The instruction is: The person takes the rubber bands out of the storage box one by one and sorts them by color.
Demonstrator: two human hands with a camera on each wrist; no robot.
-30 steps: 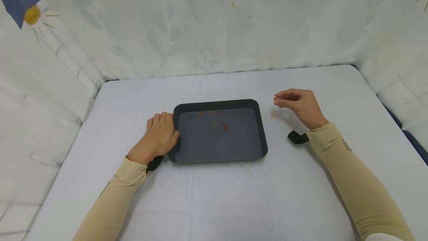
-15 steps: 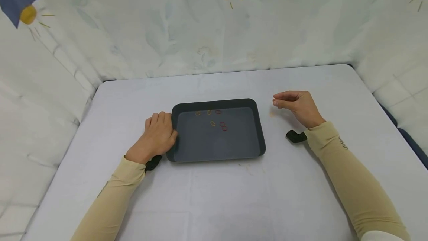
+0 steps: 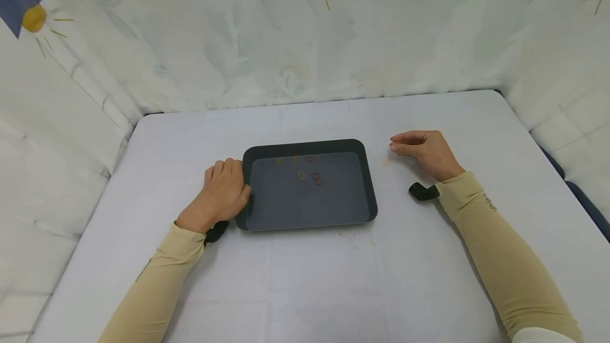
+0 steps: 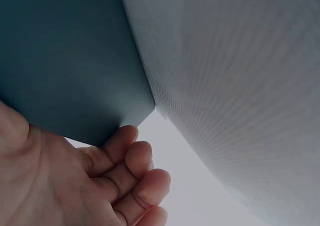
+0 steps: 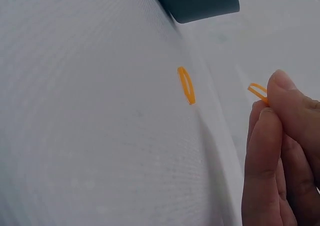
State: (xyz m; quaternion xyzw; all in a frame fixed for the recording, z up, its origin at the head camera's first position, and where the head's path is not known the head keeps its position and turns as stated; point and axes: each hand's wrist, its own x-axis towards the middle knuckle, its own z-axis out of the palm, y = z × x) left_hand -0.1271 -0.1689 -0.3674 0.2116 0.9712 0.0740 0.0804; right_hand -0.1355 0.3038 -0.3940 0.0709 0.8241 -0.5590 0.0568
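My left hand holds the left side of a dark grey rectangular tray; in the left wrist view its curled fingers lie against the tray's outer wall. Right of the tray, my right hand is raised over the table. Between its thumb and fingertips it pinches a small orange rubber band, best seen in the right wrist view. A second orange rubber band lies on the cloth just below that hand. Inside the tray are several small yellow and red rubber bands, towards the back.
A white cloth covers the table, with faint marks in front of the tray. Pale patterned curtains hang behind and at both sides. Dark wrist mounts stick out from both sleeves near the table.
The head view has drifted slightly. Both hands and the tray keep nearly the same places, and the rubber band on the cloth shows a little more clearly.
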